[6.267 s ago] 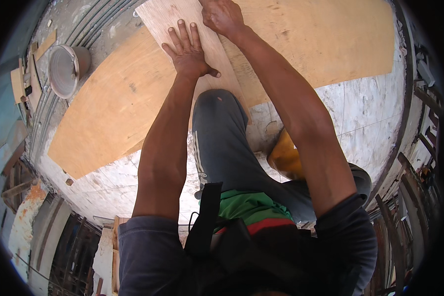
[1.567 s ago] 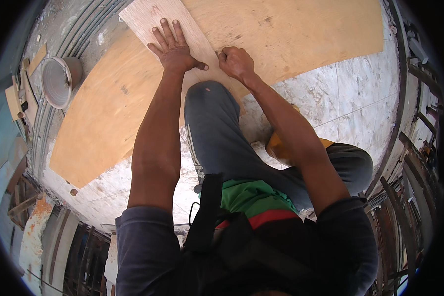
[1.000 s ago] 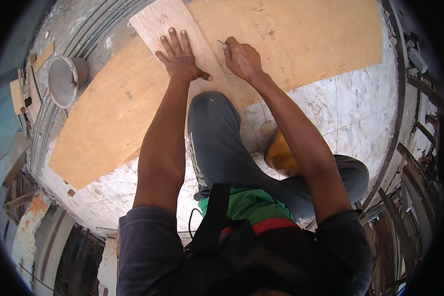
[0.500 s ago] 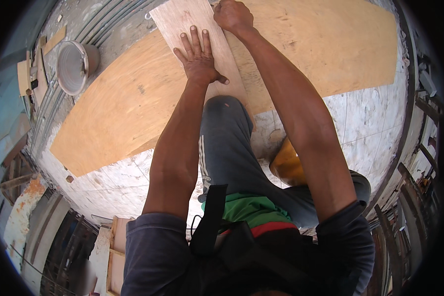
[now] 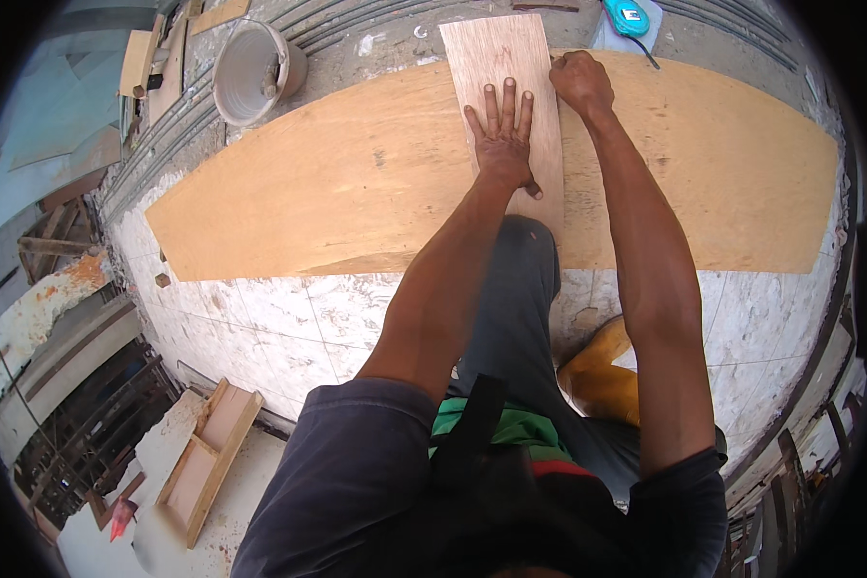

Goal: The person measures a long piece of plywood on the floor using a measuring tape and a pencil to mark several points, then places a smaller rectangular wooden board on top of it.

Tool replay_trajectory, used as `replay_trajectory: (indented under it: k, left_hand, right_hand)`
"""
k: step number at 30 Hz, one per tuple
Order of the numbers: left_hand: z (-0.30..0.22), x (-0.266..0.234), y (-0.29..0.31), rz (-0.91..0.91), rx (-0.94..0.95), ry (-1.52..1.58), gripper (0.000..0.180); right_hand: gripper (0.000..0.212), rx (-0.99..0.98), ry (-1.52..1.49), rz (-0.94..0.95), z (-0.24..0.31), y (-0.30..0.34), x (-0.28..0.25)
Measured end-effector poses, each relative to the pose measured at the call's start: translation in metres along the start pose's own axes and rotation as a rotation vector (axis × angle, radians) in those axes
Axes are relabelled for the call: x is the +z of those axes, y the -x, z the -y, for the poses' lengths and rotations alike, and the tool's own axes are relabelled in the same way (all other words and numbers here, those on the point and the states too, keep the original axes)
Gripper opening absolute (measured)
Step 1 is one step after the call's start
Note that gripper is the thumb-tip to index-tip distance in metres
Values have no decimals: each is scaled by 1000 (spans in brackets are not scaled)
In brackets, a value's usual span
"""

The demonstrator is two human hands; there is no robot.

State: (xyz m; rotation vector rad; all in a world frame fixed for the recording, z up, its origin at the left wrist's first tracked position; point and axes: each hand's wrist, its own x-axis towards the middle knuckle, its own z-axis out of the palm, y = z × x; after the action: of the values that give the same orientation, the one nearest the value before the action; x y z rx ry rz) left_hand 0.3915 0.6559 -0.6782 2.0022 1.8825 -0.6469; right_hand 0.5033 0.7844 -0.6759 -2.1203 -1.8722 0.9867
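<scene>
A narrow, pale wooden board (image 5: 501, 50) lies lengthwise across a large tan plywood sheet (image 5: 337, 183), its far end jutting past the sheet's far edge. My left hand (image 5: 503, 149) rests flat on the board with fingers spread. Beside the board's right edge, my right hand (image 5: 583, 85) is closed in a fist; whatever it grips, if anything, is hidden by the fingers. My bent knee (image 5: 528, 236) is over the near part of the board and covers its near end.
Beyond the sheet are a pale bucket (image 5: 246, 77), long thin pipes (image 5: 347, 29) and a teal tape measure (image 5: 628, 17). A yellow boot (image 5: 602, 371) shows under my right arm. At lower left stands a wooden frame (image 5: 207, 462). White floor tiles (image 5: 289, 323) border the sheet's near side.
My view has turned, so board and hands appear farther right and lower, and the tape measure has come into sight. Both hands keep nearly the same places along the board.
</scene>
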Motion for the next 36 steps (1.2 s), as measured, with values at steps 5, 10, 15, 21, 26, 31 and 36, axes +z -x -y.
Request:
replay_trajectory:
  k: [5,10,15,21,26,31,36]
  left_hand:
    - [2,2,0,-15,16,52,167]
    - [-1,5,-3,-15,2,49,171]
    - [-4,3,-2,-6,-4,20,170]
    - [-5,5,-5,-48,31,80,170]
    - [-7,9,-2,-38,-6,44,172]
    - [-10,7,-1,-46,4,56,172]
    - [-10,13,-3,-75,-13,22,173]
  right_hand:
    - [33,-87,-7,70,-42,45,14]
    - [29,-65,-25,26,-114,142,61]
    - [28,96,-41,243,-202,282,105]
    - [30,268,164,641,-266,338,112]
    - [31,591,-422,614,-258,317,103]
    - [24,370,-168,337,-256,329,126]
    - [31,416,-155,286,-258,332,142]
